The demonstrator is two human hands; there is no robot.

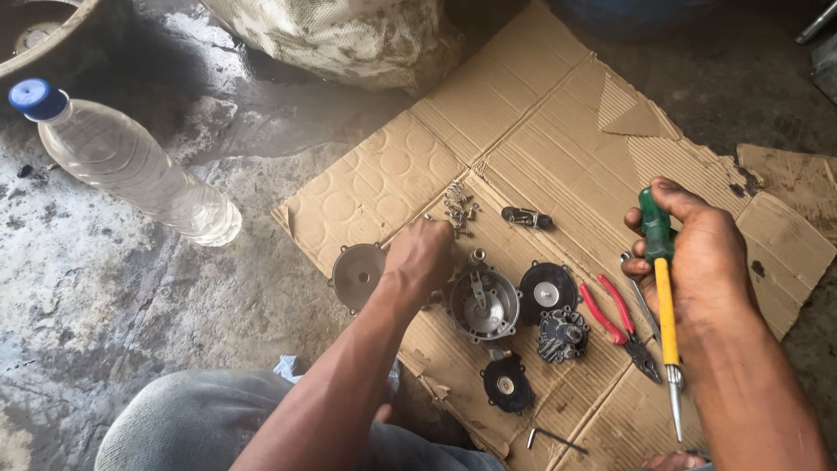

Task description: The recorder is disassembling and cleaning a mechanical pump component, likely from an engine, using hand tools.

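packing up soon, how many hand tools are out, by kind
screwdriver, in the right hand: 1
red-handled pliers on the cardboard: 1
hex key: 1
wrench, partly hidden by the right hand: 1
total: 4

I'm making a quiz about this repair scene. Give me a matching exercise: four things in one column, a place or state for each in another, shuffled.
Things:
1. screwdriver
2. pliers
3. plastic bottle
4. screws

Places or states:
A. lying on the wet floor
B. held in the right hand
C. at the left hand fingertips
D. lying on the cardboard, red handles

Pairs: 1-B, 2-D, 3-A, 4-C
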